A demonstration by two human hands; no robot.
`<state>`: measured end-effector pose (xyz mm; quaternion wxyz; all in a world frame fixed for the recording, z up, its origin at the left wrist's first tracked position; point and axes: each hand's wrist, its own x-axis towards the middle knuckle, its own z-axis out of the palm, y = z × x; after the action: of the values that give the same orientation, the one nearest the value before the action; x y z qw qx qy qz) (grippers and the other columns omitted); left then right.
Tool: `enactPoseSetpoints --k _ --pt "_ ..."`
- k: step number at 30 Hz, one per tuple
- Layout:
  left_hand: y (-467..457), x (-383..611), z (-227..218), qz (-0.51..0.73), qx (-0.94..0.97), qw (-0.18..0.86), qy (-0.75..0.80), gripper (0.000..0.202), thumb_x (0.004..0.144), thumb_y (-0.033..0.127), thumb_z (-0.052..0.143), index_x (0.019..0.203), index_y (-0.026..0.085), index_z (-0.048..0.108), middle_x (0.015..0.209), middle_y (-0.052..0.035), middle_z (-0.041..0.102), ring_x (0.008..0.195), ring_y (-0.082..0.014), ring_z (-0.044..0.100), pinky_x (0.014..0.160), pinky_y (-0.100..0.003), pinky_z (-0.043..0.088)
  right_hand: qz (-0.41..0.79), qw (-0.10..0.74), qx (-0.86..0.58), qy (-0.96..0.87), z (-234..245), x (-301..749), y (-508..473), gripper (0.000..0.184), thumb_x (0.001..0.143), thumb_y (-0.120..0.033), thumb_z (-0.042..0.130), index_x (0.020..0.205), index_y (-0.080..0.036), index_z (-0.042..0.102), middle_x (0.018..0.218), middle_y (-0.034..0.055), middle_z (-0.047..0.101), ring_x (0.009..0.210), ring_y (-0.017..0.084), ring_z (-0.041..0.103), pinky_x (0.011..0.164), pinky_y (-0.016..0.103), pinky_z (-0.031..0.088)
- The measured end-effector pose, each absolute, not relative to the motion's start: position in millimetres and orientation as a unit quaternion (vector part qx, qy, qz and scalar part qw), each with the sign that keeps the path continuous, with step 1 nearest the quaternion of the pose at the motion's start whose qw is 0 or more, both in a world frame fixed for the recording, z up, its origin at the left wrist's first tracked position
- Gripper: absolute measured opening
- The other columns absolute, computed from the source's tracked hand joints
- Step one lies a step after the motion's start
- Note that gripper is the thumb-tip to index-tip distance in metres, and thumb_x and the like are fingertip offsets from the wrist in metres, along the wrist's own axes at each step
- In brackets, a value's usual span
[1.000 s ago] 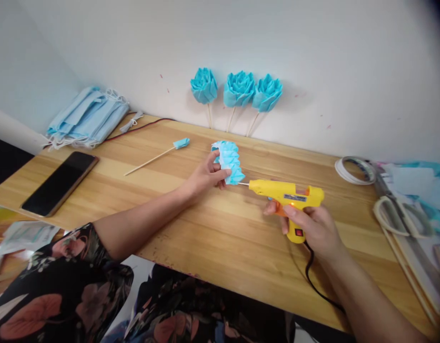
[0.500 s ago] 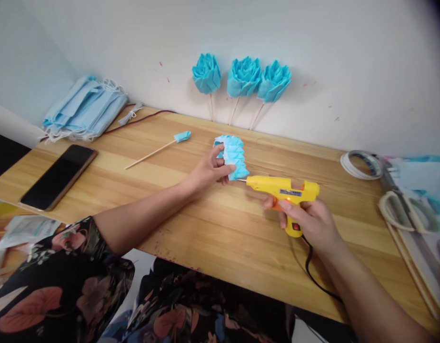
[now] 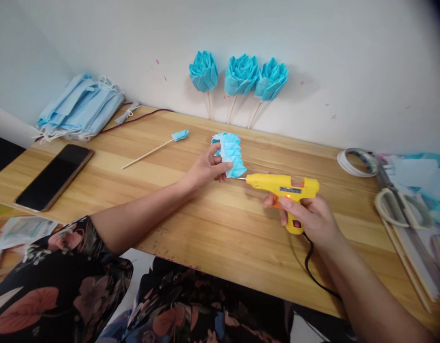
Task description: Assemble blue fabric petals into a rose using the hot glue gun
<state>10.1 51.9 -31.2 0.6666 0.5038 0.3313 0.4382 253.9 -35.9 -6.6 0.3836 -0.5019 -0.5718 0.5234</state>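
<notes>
My left hand (image 3: pixel 205 169) pinches a strip of folded light-blue petals (image 3: pixel 230 153) and holds it down on the wooden table (image 3: pixel 213 228). My right hand (image 3: pixel 309 219) grips a yellow hot glue gun (image 3: pixel 282 188), a finger on its orange trigger. The gun's metal nozzle touches the lower right corner of the petal strip. A black cord runs from the gun's handle off the table's front edge.
Three blue flowers on sticks (image 3: pixel 239 76) lean on the wall. A stick with a small blue bud (image 3: pixel 154 148) lies left of the petals. A phone (image 3: pixel 54 176) and stacked face masks (image 3: pixel 80 107) sit far left. Tape roll (image 3: pixel 357 162), scissors (image 3: pixel 402 207) and paper scraps lie right.
The glue gun's nozzle has closed in on the petal strip's corner. Both hands have otherwise stayed in place while the view shifted slightly.
</notes>
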Motion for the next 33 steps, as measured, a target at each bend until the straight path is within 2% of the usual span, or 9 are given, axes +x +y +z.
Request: enactPoseSetpoints --k 4,15,33 --pt "51.7 10.4 -31.5 0.436 0.505 0.665 0.334 0.046 0.076 0.030 0.072 0.115 0.018 0.050 0.069 0.0028 0.062 0.053 -0.0082 0.055 0.054 -0.022 0.043 0.520 0.424 -0.479 -0.566 -1.3 252.3 -35.4 0.027 0.087 -0.044 0.066 0.089 -0.018 0.070 0.087 0.0081 0.070 0.066 0.016 0.063 0.042 0.023 0.047" --pt "49.2 9.6 -26.9 0.411 0.518 0.672 0.333 0.050 0.076 0.031 0.073 0.117 0.018 0.049 0.071 0.0016 0.064 0.055 -0.0091 0.056 0.055 -0.022 0.044 0.504 0.396 -0.505 -0.578 -9.8 254.3 -34.8 0.027 0.087 -0.046 0.065 0.089 -0.020 0.070 0.089 0.0054 0.070 0.053 0.011 0.055 0.043 0.024 0.045" --pt "49.9 9.5 -29.4 0.411 0.522 0.674 0.323 0.053 0.075 0.033 0.076 0.119 0.019 0.050 0.072 0.0015 0.063 0.056 -0.0084 0.056 0.054 -0.021 0.043 0.508 0.382 -0.513 -0.577 -7.0 251.3 -36.0 0.030 0.084 -0.050 0.067 0.084 -0.021 0.071 0.090 0.0085 0.072 0.060 0.016 0.060 0.042 0.026 0.046"
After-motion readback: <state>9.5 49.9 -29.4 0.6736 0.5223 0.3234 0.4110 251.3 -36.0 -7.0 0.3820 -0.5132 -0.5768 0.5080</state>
